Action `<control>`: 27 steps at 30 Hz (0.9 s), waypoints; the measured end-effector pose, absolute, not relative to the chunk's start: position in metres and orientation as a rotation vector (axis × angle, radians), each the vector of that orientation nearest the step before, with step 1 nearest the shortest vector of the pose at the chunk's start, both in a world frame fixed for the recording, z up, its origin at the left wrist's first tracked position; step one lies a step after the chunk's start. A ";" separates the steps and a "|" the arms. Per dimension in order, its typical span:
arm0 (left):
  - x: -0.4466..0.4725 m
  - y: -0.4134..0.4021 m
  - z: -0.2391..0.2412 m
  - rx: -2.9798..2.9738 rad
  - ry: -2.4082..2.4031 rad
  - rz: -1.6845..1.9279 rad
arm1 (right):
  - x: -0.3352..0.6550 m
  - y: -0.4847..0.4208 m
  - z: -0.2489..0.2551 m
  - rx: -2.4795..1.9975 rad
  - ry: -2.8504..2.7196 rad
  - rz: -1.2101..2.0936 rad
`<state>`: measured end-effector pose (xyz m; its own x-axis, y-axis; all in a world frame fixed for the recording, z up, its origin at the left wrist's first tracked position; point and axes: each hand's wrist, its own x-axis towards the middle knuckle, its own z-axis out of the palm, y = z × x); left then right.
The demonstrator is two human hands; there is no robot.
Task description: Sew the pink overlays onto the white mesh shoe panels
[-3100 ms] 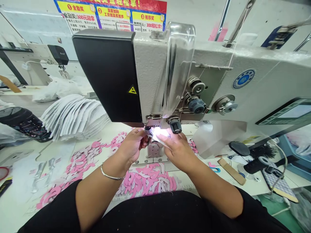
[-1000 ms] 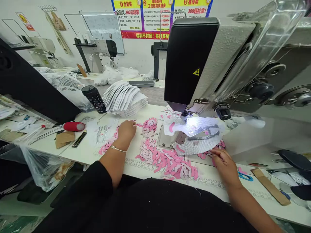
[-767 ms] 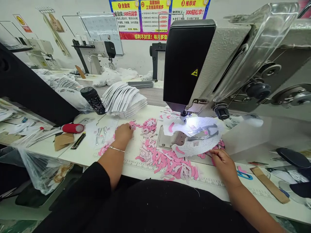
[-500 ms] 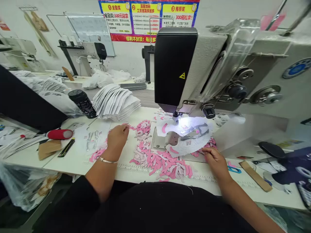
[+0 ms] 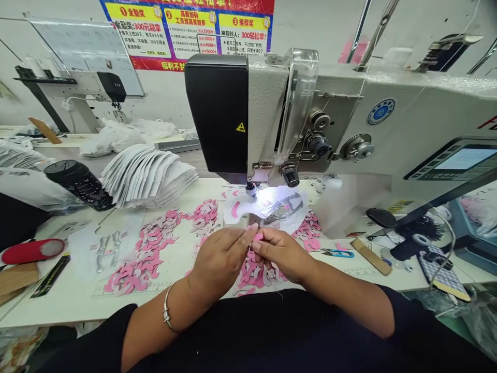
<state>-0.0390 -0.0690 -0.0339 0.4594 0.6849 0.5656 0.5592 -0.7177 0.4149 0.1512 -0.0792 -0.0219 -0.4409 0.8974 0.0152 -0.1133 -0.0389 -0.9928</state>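
My left hand and my right hand meet in front of the sewing machine, fingertips pinched together on a small pink cut piece. Just beyond them a white mesh shoe panel with a silver and black logo lies under the needle, lit by the machine lamp. Loose pink pieces are scattered over the white table to the left and under my hands.
A fanned stack of white panels and a black bottle lie at the back left. A red roller sits far left. Blue snips and a cardboard strip lie right. Other sewing machines stand behind.
My left hand left the pink pile at the left and came to the middle; my right hand left the panel's edge. Both now pinch one pink piece. The view swung right.
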 end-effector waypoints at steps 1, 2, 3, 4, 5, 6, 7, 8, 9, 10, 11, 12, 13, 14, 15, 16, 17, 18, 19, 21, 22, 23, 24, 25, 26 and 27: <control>-0.040 -0.069 -0.033 2.527 1.047 1.140 | 0.152 -0.078 -0.024 -0.851 -1.411 1.612; -0.041 -0.070 -0.032 2.516 0.989 1.186 | 0.152 -0.077 -0.027 -0.823 -1.404 1.623; -0.041 -0.071 -0.031 2.501 0.934 1.227 | 0.154 -0.075 -0.029 -0.795 -1.405 1.633; -0.041 -0.071 -0.029 2.480 0.889 1.258 | 0.155 -0.074 -0.030 -0.772 -1.411 1.643; -0.041 -0.072 -0.026 2.447 0.870 1.273 | 0.156 -0.073 -0.031 -0.757 -1.417 1.647; -0.040 -0.072 -0.022 2.398 0.883 1.277 | 0.157 -0.072 -0.030 -0.755 -1.426 1.642; -0.038 -0.072 -0.019 2.327 0.930 1.265 | 0.159 -0.071 -0.028 -0.767 -1.450 1.619; -0.036 -0.071 -0.014 2.229 0.999 1.241 | 0.159 -0.071 -0.026 -0.788 -1.499 1.572; -0.033 -0.070 -0.010 2.099 1.072 1.209 | 0.160 -0.069 -0.023 -0.817 -1.575 1.495; -0.031 -0.068 -0.005 1.947 1.124 1.173 | 0.162 -0.068 -0.019 -0.849 -1.670 1.386; -0.029 -0.065 0.000 1.789 1.148 1.134 | 0.163 -0.067 -0.016 -0.884 -1.773 1.248; -0.028 -0.062 0.005 1.646 1.141 1.096 | 0.165 -0.065 -0.012 -0.918 -1.870 1.094; -0.027 -0.057 0.009 1.532 1.120 1.064 | 0.167 -0.062 -0.010 -0.949 -1.950 0.928; -0.027 -0.052 0.014 1.459 1.096 1.046 | 0.171 -0.059 -0.008 -0.973 -2.011 0.754; -0.027 -0.046 0.018 1.426 1.081 1.036 | 0.174 -0.056 -0.007 -0.992 -2.048 0.571; -0.028 -0.040 0.022 1.426 1.084 1.030 | 0.178 -0.052 -0.006 -1.003 -2.067 0.384; -0.029 -0.033 0.026 1.441 1.100 1.030 | 0.182 -0.048 -0.007 -1.005 -2.070 0.203; -0.030 -0.026 0.029 1.464 1.127 1.027 | 0.187 -0.043 -0.008 -1.003 -2.064 0.047; -0.030 -0.019 0.032 1.490 1.158 1.019 | 0.190 -0.039 -0.010 -0.999 -2.065 -0.070; -0.028 -0.008 0.035 1.543 1.225 0.979 | 0.196 -0.031 -0.014 -0.987 -2.100 -0.178; -0.025 -0.003 0.036 1.569 1.262 0.959 | 0.198 -0.028 -0.016 -0.977 -2.128 -0.188; -0.022 0.001 0.036 1.594 1.298 0.948 | 0.200 -0.025 -0.019 -0.966 -2.148 -0.189; -0.019 0.003 0.035 1.615 1.329 0.943 | 0.200 -0.023 -0.021 -0.952 -2.157 -0.187; -0.016 0.006 0.034 1.625 1.352 0.948 | 0.200 -0.021 -0.024 -0.937 -2.156 -0.184; -0.013 0.007 0.032 1.624 1.366 0.961 | 0.200 -0.020 -0.026 -0.924 -2.148 -0.180; -0.012 0.009 0.030 1.611 1.368 0.973 | 0.199 -0.019 -0.028 -0.914 -2.136 -0.178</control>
<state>-0.0116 0.0089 0.0297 0.1226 0.9906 0.0600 0.3818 -0.1029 0.9185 0.1994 -0.0192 -0.0280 -0.4288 0.5516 0.7155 0.6626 0.7304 -0.1659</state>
